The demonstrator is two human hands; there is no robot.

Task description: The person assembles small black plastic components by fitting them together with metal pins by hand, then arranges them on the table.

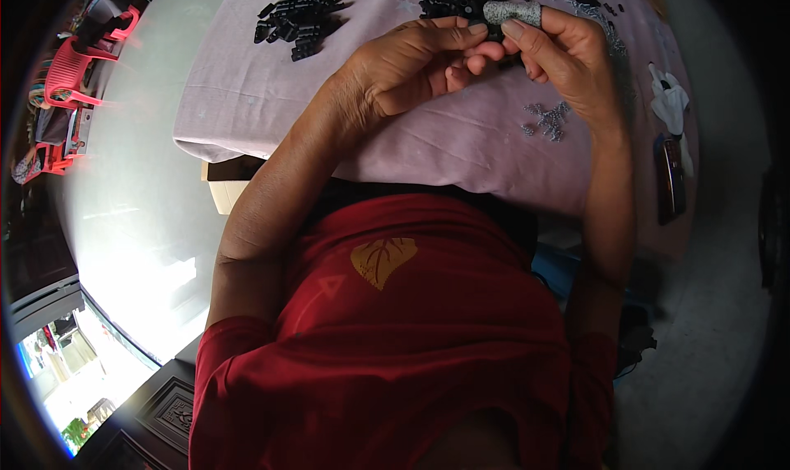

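Fingers of the left hand [411, 71] and right hand [564, 55] pinched a small black plastic part [491, 32] between them above the lilac cloth [461, 141]. The right forefinger wore a grey finger cot [512, 12]. Heaps of what seemed similar black parts [298, 19] lay beyond, and small silvery pieces [547, 120] sat near the right wrist.

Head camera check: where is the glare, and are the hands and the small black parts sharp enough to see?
Head view: strong glare washes out the pale glossy floor at lower left; fisheye bends the rim dark; left hand and right hand are evenly lit and fairly sharp; the small black plastic parts blur into clumps.
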